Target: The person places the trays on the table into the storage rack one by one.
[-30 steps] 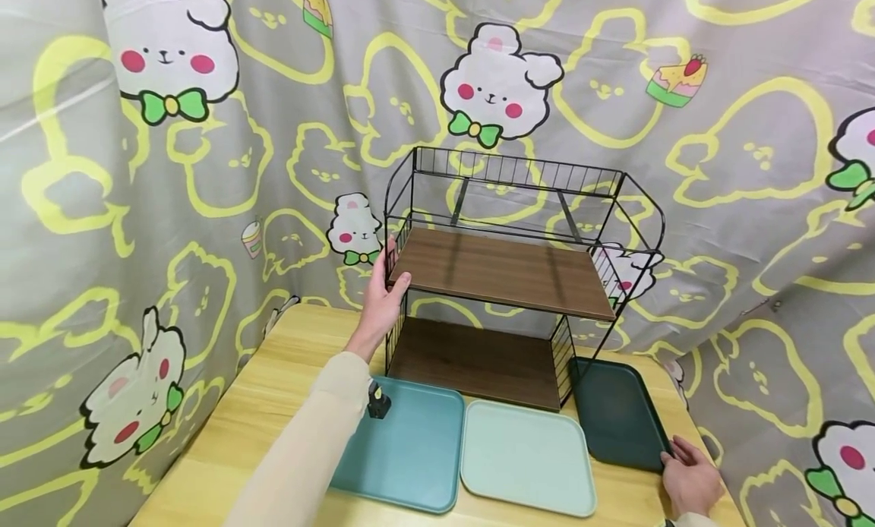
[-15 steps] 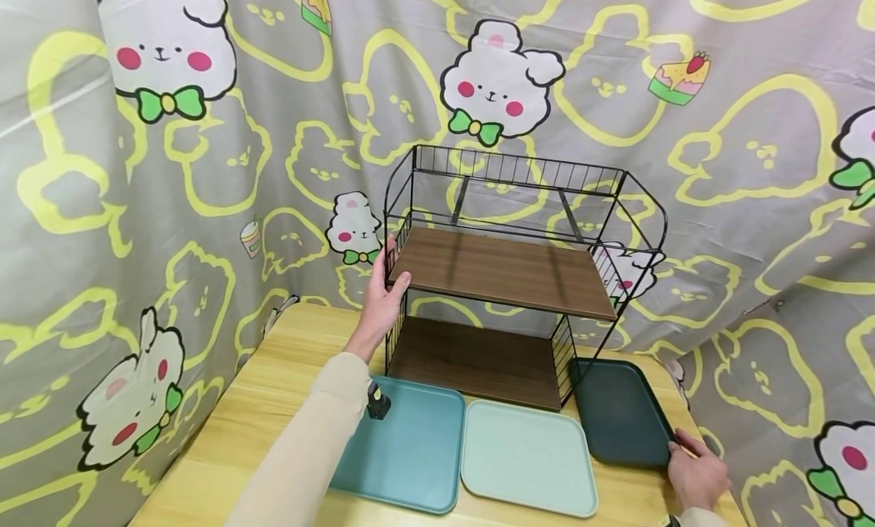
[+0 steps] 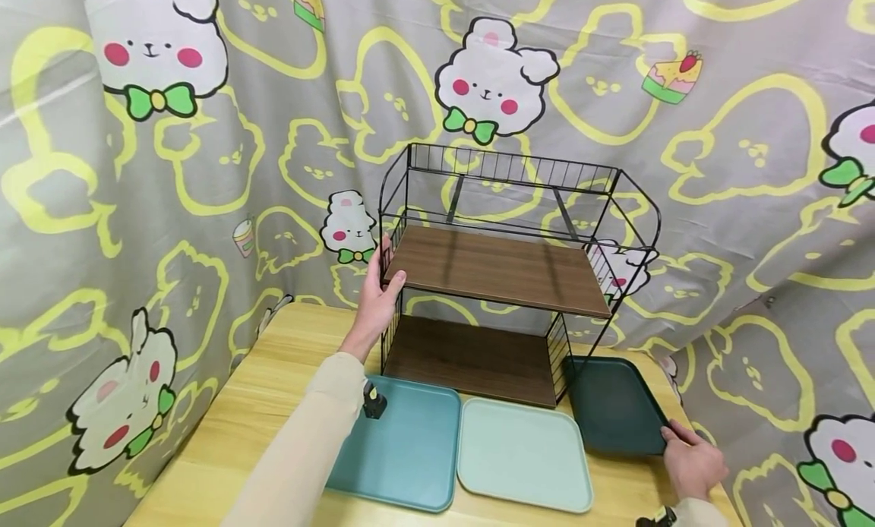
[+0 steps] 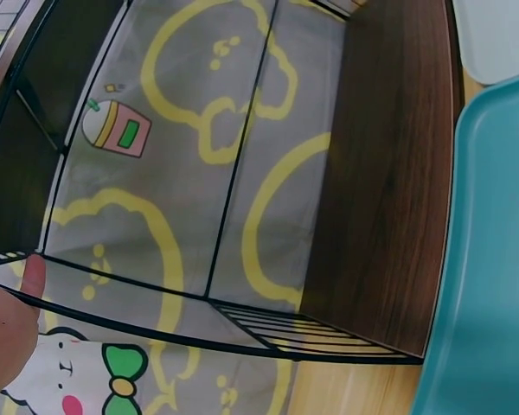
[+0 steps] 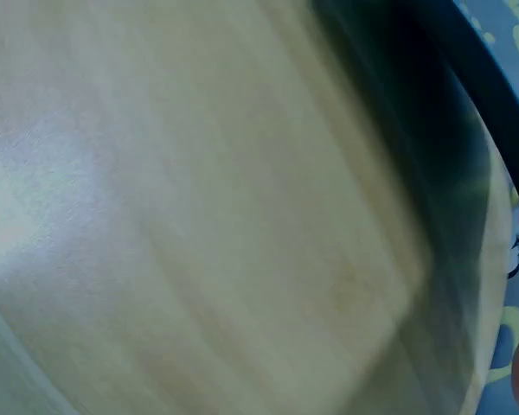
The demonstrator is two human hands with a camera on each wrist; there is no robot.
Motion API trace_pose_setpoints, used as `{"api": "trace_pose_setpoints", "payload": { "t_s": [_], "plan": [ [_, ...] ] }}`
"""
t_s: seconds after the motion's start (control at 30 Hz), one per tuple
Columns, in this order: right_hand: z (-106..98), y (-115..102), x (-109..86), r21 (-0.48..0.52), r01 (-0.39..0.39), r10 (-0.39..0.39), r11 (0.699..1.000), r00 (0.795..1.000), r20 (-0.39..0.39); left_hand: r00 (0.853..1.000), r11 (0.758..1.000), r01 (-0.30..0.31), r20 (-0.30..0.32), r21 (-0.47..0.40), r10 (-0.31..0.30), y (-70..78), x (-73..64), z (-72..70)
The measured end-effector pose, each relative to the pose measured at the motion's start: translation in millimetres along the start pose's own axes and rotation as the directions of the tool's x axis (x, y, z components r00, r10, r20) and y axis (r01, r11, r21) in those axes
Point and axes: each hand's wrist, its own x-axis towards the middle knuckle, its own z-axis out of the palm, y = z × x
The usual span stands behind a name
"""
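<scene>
A black wire rack with brown wooden shelves stands at the back of the table. My left hand grips its left side at the height of the upper board; in the left wrist view that hand shows at the lower left against the wire frame. On the right, my right hand pinches the near right corner of a dark green tray. That near edge is raised off the table; whether the far end touches the table I cannot tell. In the right wrist view the tray's dark rim crosses the upper right.
A teal tray lies in front of the rack at left, partly under my left forearm. Beside it is a pale mint tray. Patterned grey curtains surround the wooden table.
My right hand has taken a firmer hold on the dark green tray's corner, and its near edge has risen from the table. The left hand stays on the rack.
</scene>
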Motion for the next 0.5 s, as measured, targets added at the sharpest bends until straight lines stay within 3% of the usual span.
{"api": "trace_pose_setpoints", "payload": {
  "t_s": [0.23,0.5],
  "plan": [
    [-4.9,-14.0,2.8,0.014,0.021,-0.02,1.0,0.998,-0.061,1.0,1.0,0.013,-0.007,0.004,-0.013,2.0,-0.4,-6.1],
    [-27.1,-10.5,-2.3,0.104,-0.071,0.078,0.992,0.994,-0.071,0.999,0.999,0.035,-0.021,-0.008,-0.035,-0.1,-2.4,-0.5]
  ]
}}
